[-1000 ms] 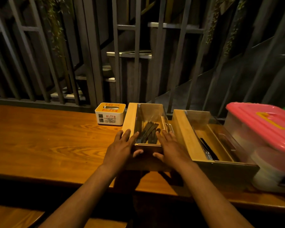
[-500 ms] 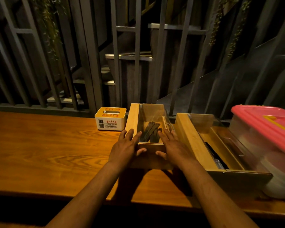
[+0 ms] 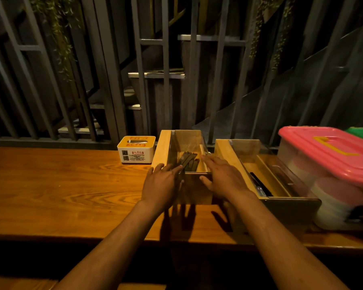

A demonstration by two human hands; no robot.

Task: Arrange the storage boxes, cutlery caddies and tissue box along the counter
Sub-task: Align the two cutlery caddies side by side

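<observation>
A: Where does the camera sit?
B: On the person's head, wide-angle, looking forward and down along both forearms at a wooden counter [image 3: 50, 185] close below.
A: What lies beyond?
B: A dark slatted railing [image 3: 105, 80] behind the counter. Only this single view exists.

Print is borne only by the tissue box [image 3: 136, 150]. On its white front two small square codes, stacked at the left, can be made out, with a line of red characters beside them and finer lines beneath; none of it can be read. Orange-red marks are printed on its yellow top, also too blurred to be read. No other text is seen.
</observation>
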